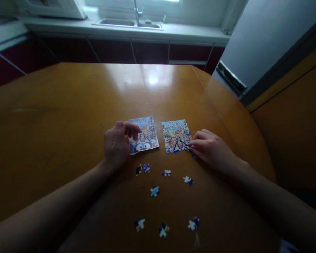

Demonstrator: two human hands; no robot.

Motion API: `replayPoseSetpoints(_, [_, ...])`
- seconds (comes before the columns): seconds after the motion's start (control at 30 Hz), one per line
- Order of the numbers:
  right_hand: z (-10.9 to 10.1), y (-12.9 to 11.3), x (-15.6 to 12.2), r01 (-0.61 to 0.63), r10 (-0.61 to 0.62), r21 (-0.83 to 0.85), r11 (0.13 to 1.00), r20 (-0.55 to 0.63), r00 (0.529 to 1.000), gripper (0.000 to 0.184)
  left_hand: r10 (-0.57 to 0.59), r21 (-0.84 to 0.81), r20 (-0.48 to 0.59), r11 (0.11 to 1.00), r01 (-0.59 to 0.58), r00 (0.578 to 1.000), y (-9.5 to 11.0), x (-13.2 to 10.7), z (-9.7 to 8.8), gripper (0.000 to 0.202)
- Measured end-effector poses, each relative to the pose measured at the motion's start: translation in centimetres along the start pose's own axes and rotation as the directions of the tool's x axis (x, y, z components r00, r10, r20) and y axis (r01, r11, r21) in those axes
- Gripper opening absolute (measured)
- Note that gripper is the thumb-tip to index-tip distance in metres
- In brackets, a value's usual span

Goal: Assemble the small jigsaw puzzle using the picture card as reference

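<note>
A partly assembled jigsaw puzzle (175,135) lies flat on the table, crowded with small colourful figures and lettering along its top. My right hand (209,146) is at its lower right corner, fingertips pinched on a small dark puzzle piece (193,154) that they partly cover. To the left lies a paper picture sheet (144,135) with a similar design and a blue cartoon face at the bottom. My left hand (118,142) rests by the sheet's left edge, fingers loosely bent over it and thumb apart, holding nothing.
Several loose puzzle pieces (154,191) are scattered on the near part of the wooden table (68,105). Beyond the table's far edge are a counter with a sink (118,22) and a tap (137,14). A grey fridge (260,38) stands at the right.
</note>
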State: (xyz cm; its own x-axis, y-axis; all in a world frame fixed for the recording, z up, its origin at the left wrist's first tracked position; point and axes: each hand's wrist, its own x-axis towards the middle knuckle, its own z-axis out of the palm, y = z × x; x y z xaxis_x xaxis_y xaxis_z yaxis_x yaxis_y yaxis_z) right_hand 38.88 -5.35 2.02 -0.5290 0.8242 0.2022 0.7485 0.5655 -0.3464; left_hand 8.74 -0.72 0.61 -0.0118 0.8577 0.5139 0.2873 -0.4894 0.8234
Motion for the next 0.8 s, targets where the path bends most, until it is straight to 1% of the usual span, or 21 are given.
replayPoseSetpoints(0.13, [0.1,0.07,0.02,-0.007,0.007,-0.003,1.0,0.004,1.0,0.015,0.003,-0.007,0.004,1.0,-0.003,1.0,-0.2,-0.06,-0.14,0.062])
replayPoseSetpoints(0.27, [0.09,0.08,-0.07,-0.014,0.014,0.017,1.0,0.008,1.0,0.014,0.001,-0.004,0.001,1.0,-0.001,1.0,0.03,0.03,-0.07,0.063])
replayPoseSetpoints(0.4, [-0.15,-0.03,-0.18,-0.022,0.023,0.028,0.999,-0.023,0.999,0.014,0.002,0.003,0.003,1.0,-0.002,1.0,0.13,0.04,0.02,0.063])
replayPoseSetpoints(0.6, [-0.47,-0.51,-0.11,0.022,-0.023,0.035,0.999,0.029,0.999,0.02,0.008,-0.011,-0.005,1.0,-0.008,1.0,0.2,0.07,0.13,0.061])
replayPoseSetpoints(0.8, [-0.38,-0.36,-0.04,0.022,-0.023,0.041,0.999,0.019,1.0,0.021,0.004,0.016,-0.008,1.0,-0.004,1.0,0.4,0.1,0.1,0.062])
